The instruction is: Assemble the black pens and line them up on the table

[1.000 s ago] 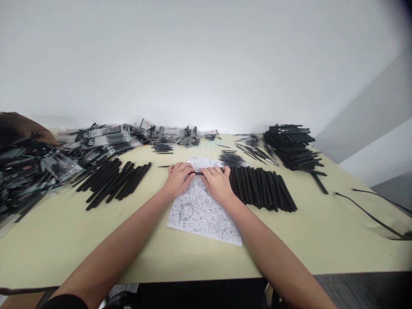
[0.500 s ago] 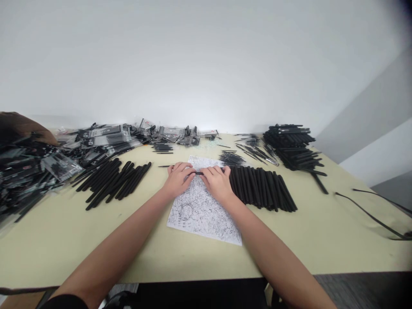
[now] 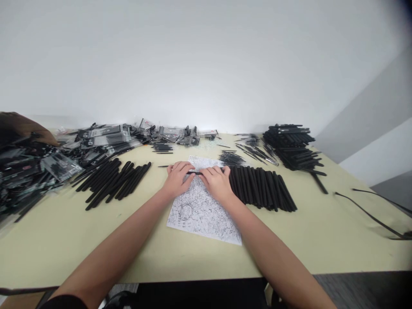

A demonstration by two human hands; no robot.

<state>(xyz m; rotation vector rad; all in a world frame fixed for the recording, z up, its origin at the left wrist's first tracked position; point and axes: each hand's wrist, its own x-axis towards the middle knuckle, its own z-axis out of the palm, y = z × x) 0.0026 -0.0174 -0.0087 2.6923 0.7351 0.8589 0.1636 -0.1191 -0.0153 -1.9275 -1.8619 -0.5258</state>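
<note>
Both hands meet over the upper part of a scribbled sheet of white paper. My left hand and my right hand are closed on a slim black pen, held level between them. Most of the pen is covered by the fingers, so its ends are hard to make out. A thin black tip shows just left of my left hand; whether it belongs to the held pen I cannot tell. Right against my right hand lies a row of thick black pens.
Loose black pens lie to the left, beyond them piled plastic packets. Thin black refills lie behind the right hand. A stack of black pens stands back right; eyeglasses rest at the right edge.
My left thumb and fingers have shifted very slightly, and a little more of the pen shows between the hands. My right hand stays in place.
</note>
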